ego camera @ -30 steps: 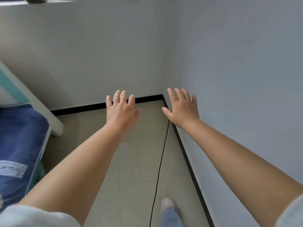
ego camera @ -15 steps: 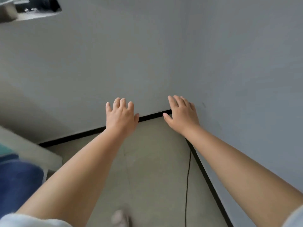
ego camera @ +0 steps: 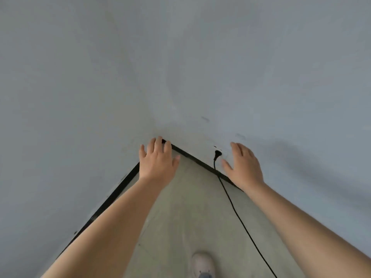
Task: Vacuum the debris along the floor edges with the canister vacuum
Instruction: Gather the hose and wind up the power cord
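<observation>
Though thin, plainly black cord (ego camera: 236, 211).

Left hand (ego camera: 157, 160) and right hand (ego camera: 244, 166) outstretched, fingers straight, holding nothing. Black cord (ego camera: 235, 211) plugged into wall (ego camera: 281, 77), trailing across floor (ego camera: 180, 217). Shoe (ego camera: 202, 263) at bottom edge.

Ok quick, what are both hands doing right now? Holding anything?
Left hand: open, fingers spread, holding nothing.
Right hand: open, fingers straight, holding nothing, beside the black plug in the wall.
</observation>
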A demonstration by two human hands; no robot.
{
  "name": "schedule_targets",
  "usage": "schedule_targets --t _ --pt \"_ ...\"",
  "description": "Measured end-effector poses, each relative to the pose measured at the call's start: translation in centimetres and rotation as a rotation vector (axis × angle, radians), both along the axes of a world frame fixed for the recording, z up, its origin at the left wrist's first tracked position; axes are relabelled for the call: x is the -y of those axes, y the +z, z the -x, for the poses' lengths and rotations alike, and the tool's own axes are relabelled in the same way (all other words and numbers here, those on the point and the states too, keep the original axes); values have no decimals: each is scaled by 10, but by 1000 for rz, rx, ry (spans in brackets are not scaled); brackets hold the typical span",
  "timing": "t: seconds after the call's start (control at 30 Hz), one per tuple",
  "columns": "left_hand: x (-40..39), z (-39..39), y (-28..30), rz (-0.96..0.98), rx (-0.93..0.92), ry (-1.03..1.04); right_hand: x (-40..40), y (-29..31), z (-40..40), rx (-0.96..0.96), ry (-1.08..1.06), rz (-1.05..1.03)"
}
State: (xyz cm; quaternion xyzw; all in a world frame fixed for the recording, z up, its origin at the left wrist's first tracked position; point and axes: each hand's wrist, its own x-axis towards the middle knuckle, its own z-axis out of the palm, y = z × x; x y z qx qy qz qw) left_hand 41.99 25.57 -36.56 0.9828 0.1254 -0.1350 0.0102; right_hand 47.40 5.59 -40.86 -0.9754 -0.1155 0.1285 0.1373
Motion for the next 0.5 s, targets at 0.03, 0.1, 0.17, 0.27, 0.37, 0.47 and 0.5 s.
schedule_targets --t 0.03,0.1,0.17,0.27,0.37,0.47,0.5 --pt "1 -16 -10 4 3 -36 3 -10 -7 -3 -39 0" --pt "3 -48 -35 2 -6 -115 4 -36 -20 -27 -120 -20" --pt "2 -78 -65 5 -17 -182 -3 -70 -33 -55 -186 -41" --pt "0 -110 -120 34 -34 -261 -17 -128 -48 -114 -275 -53" --pt "-5 -128 -168 49 -65 -331 -30 -177 -59 -179 -305 -25" --pt "-16 -148 -221 9 -113 -429 -41 -222 -71 -213 -354 -1" --pt "-20 -154 -238 14 -88 -450 -44 -236 -76 -231 -376 18"
